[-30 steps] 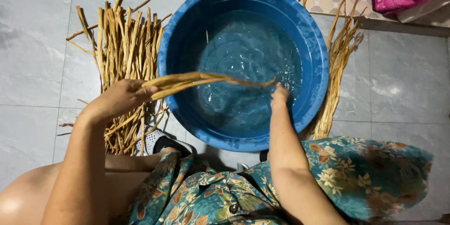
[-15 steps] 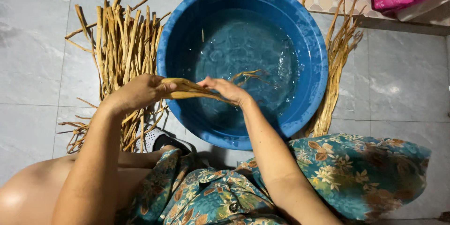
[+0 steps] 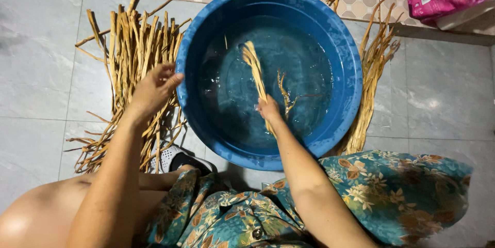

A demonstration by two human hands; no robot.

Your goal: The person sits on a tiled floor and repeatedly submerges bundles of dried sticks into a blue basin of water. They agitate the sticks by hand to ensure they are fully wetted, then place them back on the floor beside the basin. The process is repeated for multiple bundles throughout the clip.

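Right hand (image 3: 268, 108) is closed around a small bundle of tan strips (image 3: 254, 67), holding it down in the water of the blue basin (image 3: 345, 98); the bundle's free end points toward the far side, and a few loose curled strips (image 3: 285, 93) float just beside the hand. Left hand (image 3: 153, 89) is loosely spread, fingers resting at the basin's left rim, over the dry pile of strips (image 3: 126, 57) lying on the tiled floor (image 3: 36, 67). A second heap of strips (image 3: 374, 72) lies along the basin's right side (looks damp, cannot tell for sure). Step in hand reads as the soaking or rinsing of one bundle. The next move probably calls for a firm grip to lift the wet bundle clear without dropping strands, and for the left hand to close on fresh strips from the dry pile.
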